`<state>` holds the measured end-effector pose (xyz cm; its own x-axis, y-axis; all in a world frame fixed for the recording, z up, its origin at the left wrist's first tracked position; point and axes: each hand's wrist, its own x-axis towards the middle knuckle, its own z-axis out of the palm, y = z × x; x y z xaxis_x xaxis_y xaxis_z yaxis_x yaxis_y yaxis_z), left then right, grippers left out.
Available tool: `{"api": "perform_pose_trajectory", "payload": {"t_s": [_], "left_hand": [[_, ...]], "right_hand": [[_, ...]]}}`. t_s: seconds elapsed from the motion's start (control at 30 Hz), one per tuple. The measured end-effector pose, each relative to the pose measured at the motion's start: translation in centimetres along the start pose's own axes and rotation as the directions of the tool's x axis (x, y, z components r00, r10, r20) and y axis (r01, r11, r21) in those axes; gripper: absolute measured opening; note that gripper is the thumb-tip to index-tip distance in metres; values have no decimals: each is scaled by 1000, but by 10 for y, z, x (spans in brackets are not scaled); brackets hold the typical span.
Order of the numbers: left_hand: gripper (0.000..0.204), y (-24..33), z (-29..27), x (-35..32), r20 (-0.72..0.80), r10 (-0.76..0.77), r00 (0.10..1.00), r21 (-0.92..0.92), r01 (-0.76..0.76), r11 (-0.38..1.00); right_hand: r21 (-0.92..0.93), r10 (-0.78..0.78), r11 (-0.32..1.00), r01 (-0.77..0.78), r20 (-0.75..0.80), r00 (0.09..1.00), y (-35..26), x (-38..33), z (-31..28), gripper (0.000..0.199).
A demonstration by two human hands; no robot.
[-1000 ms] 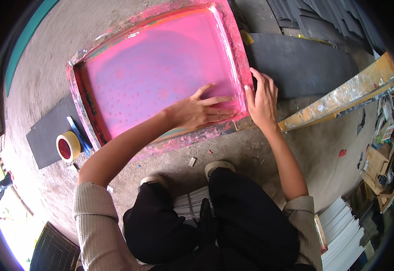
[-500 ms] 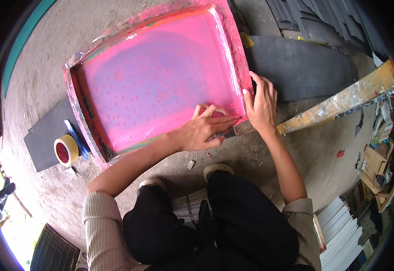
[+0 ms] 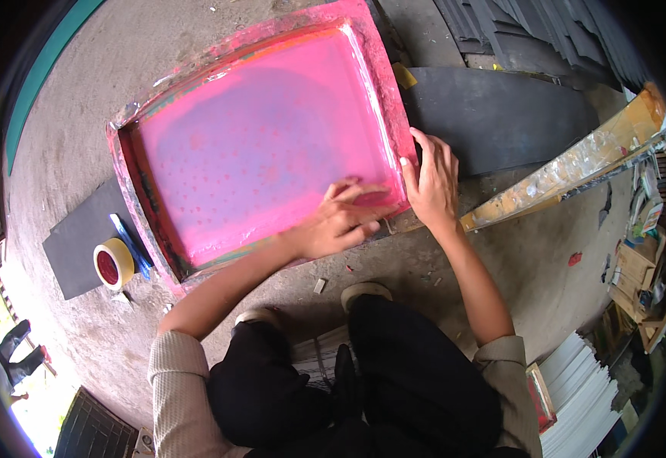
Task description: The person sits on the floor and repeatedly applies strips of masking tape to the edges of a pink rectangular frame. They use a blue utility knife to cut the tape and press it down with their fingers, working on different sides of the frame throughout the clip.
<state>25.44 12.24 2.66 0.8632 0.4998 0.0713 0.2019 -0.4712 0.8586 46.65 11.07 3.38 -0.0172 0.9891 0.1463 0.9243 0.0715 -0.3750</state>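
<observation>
A pink-stained screen printing frame (image 3: 383, 84) lies in front of me, slightly turned. Its mesh (image 3: 249, 145) is pink with a large purplish area and small red spots. My left hand (image 3: 334, 225) is over the frame's near right corner, its fingers apart and slightly blurred. Nothing shows in it; whether its fingertips touch the mesh I cannot tell. At the frame's right side, my right hand (image 3: 434, 183) holds the rim, thumb on top and fingers along the outer side.
A roll of masking tape (image 3: 123, 259) and a blue tool (image 3: 130, 243) lie by a dark sheet (image 3: 77, 237) at left. To the right are a larger dark sheet (image 3: 501, 114), a paint-smeared beam (image 3: 562, 172) and stacked white sheets (image 3: 581, 397). Another person's legs (image 3: 20, 355) show far left.
My left hand has lifted its fingers from the near right corner and spread them. My right hand stays at the right rim. The whole view has shifted slightly.
</observation>
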Motion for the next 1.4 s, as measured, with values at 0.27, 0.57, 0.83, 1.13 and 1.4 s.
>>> {"api": "perform_pose_trajectory", "payload": {"t_s": [0.27,0.57,0.83,1.13,1.4], "left_hand": [[55,-32,-22,10,386,197,901,494,-382,781],[61,-23,-15,13,358,30,933,538,-232,811],[60,-35,-53,-37,520,44,853,581,-391,714],[54,-27,-24,-4,337,88,937,539,-268,798],[55,-20,-58,-82,137,-23,990,617,-67,784]], "right_hand": [[-11,-6,1000,6,-17,1000,-1,0,2,49],[-9,8,1000,-8,-13,1000,-2,0,0,46],[3,2,1000,-2,-39,999,3,-4,3,45],[-13,-26,1000,26,-46,999,2,-1,1,44],[-88,-191,978,187,-43,981,-7,2,-5,52]]}}
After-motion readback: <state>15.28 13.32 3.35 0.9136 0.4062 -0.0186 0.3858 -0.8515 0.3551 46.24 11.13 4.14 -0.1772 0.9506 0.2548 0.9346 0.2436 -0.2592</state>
